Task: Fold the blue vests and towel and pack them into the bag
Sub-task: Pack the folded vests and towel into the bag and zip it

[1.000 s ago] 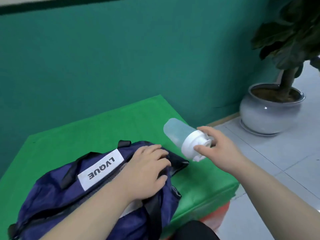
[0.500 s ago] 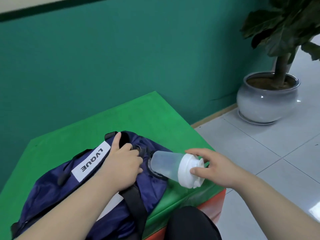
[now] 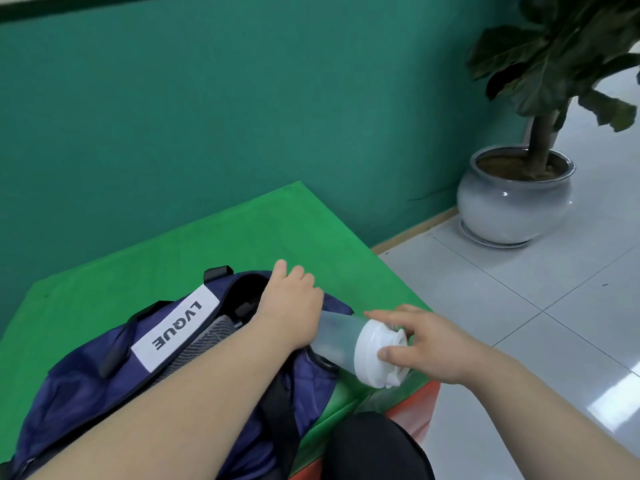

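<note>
knee [image 3: 374, 448] in dark cloth sits nearest, at the bottom edge, just in front of the green surface [image 3: 242, 230]. on that surface lies the navy bag [image 3: 86, 393], open at the top, its white label [image 3: 176, 327] reading lvque upside down and a black strap [image 3: 277, 410] running over its near end. grey striped cloth [image 3: 204, 344] shows inside the opening, just beside the label. the left hand [image 3: 291, 306] lies over the bag's right end with its grip closed on the fabric by the opening; the fingers curl over the far side, their tips hidden. the right hand [image 3: 429, 344] has its grip on a bottle [image 3: 336, 336] — thumb and forefinger pinch the white lid [image 3: 374, 355]. the bottle lies tilted, its translucent base hidden behind the left hand at the bag's end. farther off, a teal wall [image 3: 207, 116] backs the surface — to the right, on pale floor tiles [image 3: 519, 306], a potted plant [image 3: 512, 202] stands in a rounded grey pot.
</note>
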The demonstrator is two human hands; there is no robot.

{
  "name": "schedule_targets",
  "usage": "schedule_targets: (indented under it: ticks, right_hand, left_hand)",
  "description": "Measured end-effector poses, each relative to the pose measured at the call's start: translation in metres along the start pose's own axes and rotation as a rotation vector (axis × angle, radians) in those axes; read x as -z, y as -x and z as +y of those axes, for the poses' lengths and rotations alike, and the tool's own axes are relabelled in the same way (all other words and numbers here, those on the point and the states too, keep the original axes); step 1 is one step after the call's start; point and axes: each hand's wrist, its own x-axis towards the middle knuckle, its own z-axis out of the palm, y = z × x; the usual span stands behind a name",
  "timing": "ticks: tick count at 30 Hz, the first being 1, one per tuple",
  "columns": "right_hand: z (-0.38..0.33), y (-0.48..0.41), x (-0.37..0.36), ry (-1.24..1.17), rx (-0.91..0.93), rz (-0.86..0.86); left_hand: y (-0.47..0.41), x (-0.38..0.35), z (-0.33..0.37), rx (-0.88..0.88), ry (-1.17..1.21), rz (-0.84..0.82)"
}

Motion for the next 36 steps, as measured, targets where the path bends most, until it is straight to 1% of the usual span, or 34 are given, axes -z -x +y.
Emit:
schedule_targets:
  ticks: [2, 3, 5, 9, 11, 15, 18, 21, 24, 27, 29, 33, 35, 36]
  right_hand:
    - [0.004, 0.004, 0.001, -0.016, -0.017, 0.009]
    - [0.006, 0.005, 0.003, -0.018, -0.025, 0.015]
    - [0.011, 0.006, 0.006, -0.014, -0.034, 0.02]
    - [0.011, 0.0, 0.007, -0.007, -0.018, 0.001]
    - [0.005, -0.005, 0.006, -0.008, 0.001, -0.001]
    - [-0.018, -0.02, -0.005, -0.059, 0.063, 0.078]
    - [-0.046, -0.037, -0.017, -0.085, 0.113, 0.153]
    - [-0.069, -0.056, -0.031, -0.105, 0.139, 0.236]
    - [-0.086, -0.074, -0.054, -0.155, 0.115, 0.288]
    - [-0.101, -0.092, -0.077, -0.271, 0.069, 0.332]
    - [-0.109, -0.104, -0.081, -0.298, 0.048, 0.313]
    - [-0.112, -0.122, -0.076, -0.23, 0.076, 0.129]
    - [-0.114, -0.127, -0.075, -0.147, 0.091, 0.066]
    - [-0.115, -0.129, -0.076, -0.12, 0.098, 0.048]
  left_hand:
    - [-0.01, -0.005, 0.0, 0.058, -0.039, -0.134]
    - [-0.014, -0.008, -0.001, 0.077, -0.052, -0.172]
    - [-0.016, -0.012, -0.003, 0.105, -0.049, -0.179]
    - [-0.008, -0.011, -0.021, 0.147, 0.009, -0.056]
    - [0.0, -0.006, -0.039, 0.195, 0.039, 0.046]
    - [0.025, -0.006, -0.072, 0.281, 0.095, 0.255]
    - [0.041, -0.011, -0.095, 0.31, 0.106, 0.354]
    - [0.052, -0.015, -0.114, 0.307, 0.14, 0.399]
    - [0.061, -0.026, -0.123, 0.281, 0.216, 0.358]
    - [0.065, -0.035, -0.128, 0.255, 0.27, 0.38]
    - [0.066, -0.037, -0.134, 0.248, 0.325, 0.378]
    - [0.071, -0.031, -0.144, 0.266, 0.526, 0.324]
    - [0.074, -0.027, -0.147, 0.263, 0.531, 0.281]
    - [0.073, -0.026, -0.148, 0.261, 0.502, 0.234]
